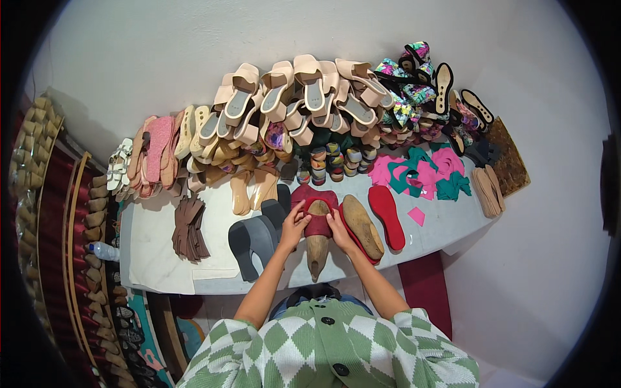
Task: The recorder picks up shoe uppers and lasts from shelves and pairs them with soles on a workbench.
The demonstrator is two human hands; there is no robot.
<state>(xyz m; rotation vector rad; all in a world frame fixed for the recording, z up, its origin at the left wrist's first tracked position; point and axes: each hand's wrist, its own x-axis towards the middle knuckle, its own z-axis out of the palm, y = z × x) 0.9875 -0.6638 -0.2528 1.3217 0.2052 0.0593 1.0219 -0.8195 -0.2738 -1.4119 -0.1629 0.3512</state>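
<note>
Between my hands, near the table's front edge, is a wooden shoe last (316,253) with a dark red shoe upper (317,226) wrapped across it. My left hand (294,224) grips the left side of the upper and last, thumb and fingers closed against them. On the opposite side my right hand (338,228) presses the upper to the last. Right of it, a second wooden last (361,226) lies over a red piece. Beyond that lies a red insole (387,220). Dark grey heeled soles (250,242) stand by my left forearm.
Beige heeled sandals (278,87) are piled along the wall. Brown straps (189,229) lie at left. Pink and green cut pieces (424,169) spread at right, near stacked tan insoles (488,191). A rack of lasts (96,220) and a plastic bottle (104,251) stand beyond the table's left edge.
</note>
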